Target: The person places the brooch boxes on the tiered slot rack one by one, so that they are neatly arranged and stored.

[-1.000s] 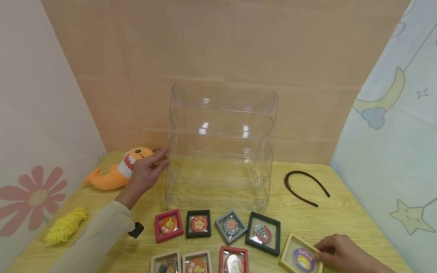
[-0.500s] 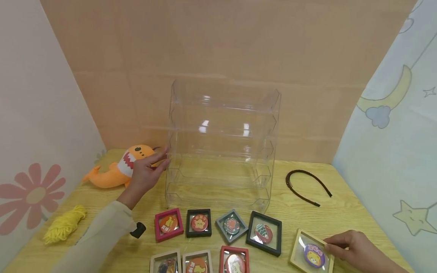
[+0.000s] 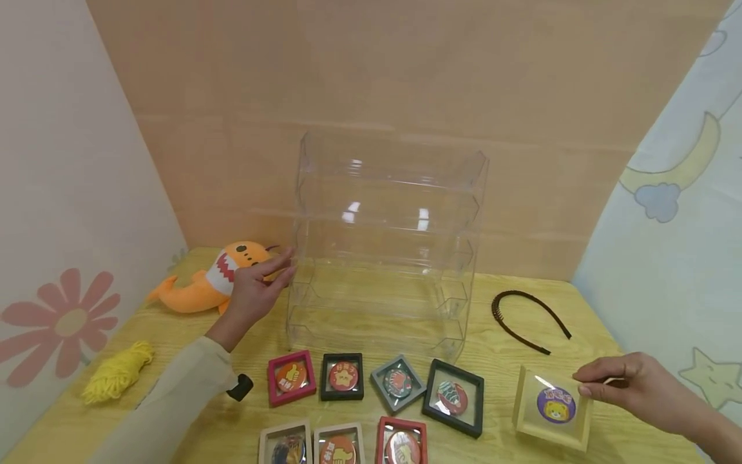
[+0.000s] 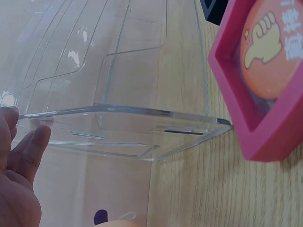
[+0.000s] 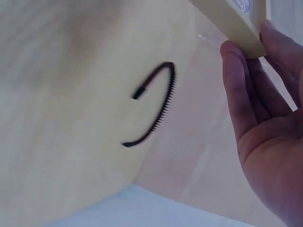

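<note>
A clear plastic display rack (image 3: 382,277) with several tiers stands upright on the table. At its left side my left hand (image 3: 255,293) pinches the side panel; in the left wrist view the panel's edge (image 4: 132,109) runs between the fingers (image 4: 35,149). To the right, my right hand (image 3: 643,386) holds a cream-coloured display frame (image 3: 524,419) by its upper right corner, thumb in front. The frame is tilted up and holds a round purple badge (image 3: 556,405) with a yellow bear. In the right wrist view only a corner of this frame (image 5: 232,28) shows.
Pink (image 3: 272,380), black (image 3: 326,377), grey (image 3: 379,374) and larger black (image 3: 478,403) badge frames lie before the rack, several more nearer. An orange plush shark (image 3: 185,296) and yellow yarn (image 3: 118,372) lie left, a dark headband (image 3: 530,296) right.
My right hand has moved right and raised the cream-coloured frame, which now tilts upright. My left hand stays at the rack's side. The whole head view has shifted slightly.
</note>
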